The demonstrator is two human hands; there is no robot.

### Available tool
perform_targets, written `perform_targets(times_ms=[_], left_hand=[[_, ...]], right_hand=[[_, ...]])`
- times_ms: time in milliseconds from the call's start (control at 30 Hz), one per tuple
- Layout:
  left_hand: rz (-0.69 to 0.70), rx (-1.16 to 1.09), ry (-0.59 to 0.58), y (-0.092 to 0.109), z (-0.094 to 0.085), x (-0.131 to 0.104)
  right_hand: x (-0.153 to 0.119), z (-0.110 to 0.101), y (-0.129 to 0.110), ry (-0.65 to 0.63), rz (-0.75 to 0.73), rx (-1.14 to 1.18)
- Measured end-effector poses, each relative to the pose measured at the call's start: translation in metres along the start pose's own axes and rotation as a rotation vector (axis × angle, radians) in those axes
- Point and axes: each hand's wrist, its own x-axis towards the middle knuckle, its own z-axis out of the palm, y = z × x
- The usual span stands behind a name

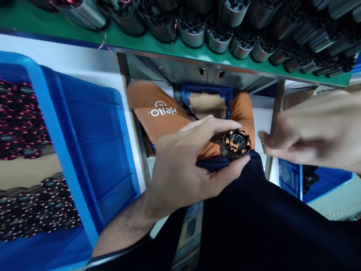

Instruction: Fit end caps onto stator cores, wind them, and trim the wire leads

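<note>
My left hand (183,165) holds a round motor stator (236,144) between thumb and fingers, above my lap. Copper windings and black slots show on its upturned end. To the right of it, my right hand (313,131) is raised and blurred by motion, apart from the stator. Its fingers look curled together, with thumb and fingertips towards the stator. Whatever it may hold, perhaps a thin wire, is too small to name.
Metal stators (192,33) stand in rows on the green bench top (118,41). A big blue bin (93,139) at the left holds wound stators (36,210). Under the bench is cardboard (208,104) in a blue box. Another blue bin (332,182) sits low at the right.
</note>
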Motion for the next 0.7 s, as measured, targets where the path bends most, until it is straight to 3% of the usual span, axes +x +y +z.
perform_targets(times_ms=[100, 233, 300, 333, 400, 467, 533, 600, 700], left_hand=[[0.112, 0.073, 0.025, -0.005, -0.004, -0.001], [0.335, 0.215, 0.048, -0.006, -0.008, -0.005], [0.385, 0.322, 0.046, -0.003, -0.008, -0.006], [0.416, 0.368, 0.057, -0.001, -0.006, -0.006], [0.399, 0.449, 0.109, 0.002, -0.002, -0.004], [0.335, 0.417, 0.159, 0.002, 0.002, -0.001], [0.251, 0.334, 0.161, 0.000, 0.003, 0.002], [0.275, 0.321, 0.124, 0.000, 0.000, 0.001], [0.354, 0.392, 0.076, 0.004, -0.004, -0.005]], right_hand=[[0.007, -0.007, 0.010, -0.134, -0.060, 0.144], [0.015, -0.001, 0.027, -0.435, 0.147, 0.421], [0.014, 0.008, 0.030, -0.499, 0.192, 0.469], [0.013, 0.011, 0.030, -0.467, 0.153, 0.431], [0.008, 0.016, 0.027, -0.267, -0.057, 0.194], [0.002, 0.016, 0.023, -0.026, -0.344, -0.112], [-0.002, 0.012, 0.021, 0.073, -0.473, -0.235], [-0.003, 0.008, 0.024, -0.036, -0.325, -0.105], [-0.002, 0.007, 0.039, -0.330, 0.126, 0.319]])
